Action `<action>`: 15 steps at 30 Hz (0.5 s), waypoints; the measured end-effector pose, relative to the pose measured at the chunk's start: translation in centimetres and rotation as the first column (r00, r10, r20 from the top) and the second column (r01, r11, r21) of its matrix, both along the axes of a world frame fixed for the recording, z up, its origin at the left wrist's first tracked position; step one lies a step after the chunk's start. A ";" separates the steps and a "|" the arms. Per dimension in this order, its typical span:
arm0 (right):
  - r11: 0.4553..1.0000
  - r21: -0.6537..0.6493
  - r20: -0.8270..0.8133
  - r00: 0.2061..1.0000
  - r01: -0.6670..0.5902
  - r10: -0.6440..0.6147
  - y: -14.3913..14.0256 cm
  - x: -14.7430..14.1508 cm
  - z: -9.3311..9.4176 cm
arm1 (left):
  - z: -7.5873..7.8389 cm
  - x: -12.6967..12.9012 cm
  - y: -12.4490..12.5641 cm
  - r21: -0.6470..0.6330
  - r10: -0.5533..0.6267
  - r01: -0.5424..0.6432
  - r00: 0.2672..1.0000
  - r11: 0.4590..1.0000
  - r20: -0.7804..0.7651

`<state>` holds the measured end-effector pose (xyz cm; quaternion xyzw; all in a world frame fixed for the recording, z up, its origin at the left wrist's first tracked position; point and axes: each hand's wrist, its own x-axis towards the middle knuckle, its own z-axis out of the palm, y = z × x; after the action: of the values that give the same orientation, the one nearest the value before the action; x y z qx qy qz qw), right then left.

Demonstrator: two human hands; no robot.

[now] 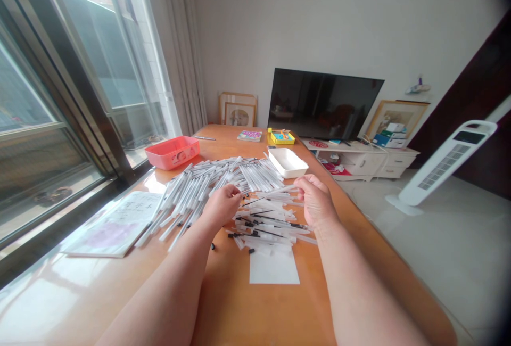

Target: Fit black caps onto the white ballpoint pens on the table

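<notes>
My right hand [317, 199] pinches one end of a clear pen barrel [281, 191], which slants down to the left over the pile. The fingers of my left hand [223, 205] are closed together near a small dark piece; whatever they hold is hidden. Beneath both hands lie loose pen parts: translucent barrels, thin black refills [267, 232] and small black caps [251, 251]. A white sheet [274, 270] sticks out from under these parts. Beyond my left hand spreads a large heap of pens [195, 186].
A red plastic basket [173, 153] stands at the back left, a white tray [288, 163] at the back right. Farther off are a yellow box [281, 137] and a purple book [249, 136]. An open booklet [115, 223] lies left. The table's right edge [383, 239] curves past my right arm.
</notes>
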<state>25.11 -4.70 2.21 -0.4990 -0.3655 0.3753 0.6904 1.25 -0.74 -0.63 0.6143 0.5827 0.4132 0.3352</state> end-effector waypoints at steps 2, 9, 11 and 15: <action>0.999 0.018 0.010 0.999 0.049 -0.049 0.2 0.6 0.0 | -0.1 -0.2 0.1 -0.015 -0.006 0.005 1.000 1.000 -0.026; 0.981 0.032 0.080 0.978 0.192 -0.194 0.8 2.2 -0.4 | -0.2 -2.0 1.4 0.068 0.068 -0.056 0.980 0.996 -0.188; 0.993 -0.014 0.156 0.982 0.113 -0.109 0.7 1.8 -0.6 | -0.1 -3.1 2.0 0.104 0.152 -0.131 0.962 0.986 -0.229; 0.984 -0.158 0.330 0.935 -0.082 0.131 0.4 0.6 -1.3 | 0.4 -5.5 2.9 0.148 0.305 -0.273 0.908 0.951 -0.287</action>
<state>25.75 -4.32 0.88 -0.5833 -0.4779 0.3458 0.5584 -4.22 2.14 -0.26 0.5943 0.6897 0.3880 0.1434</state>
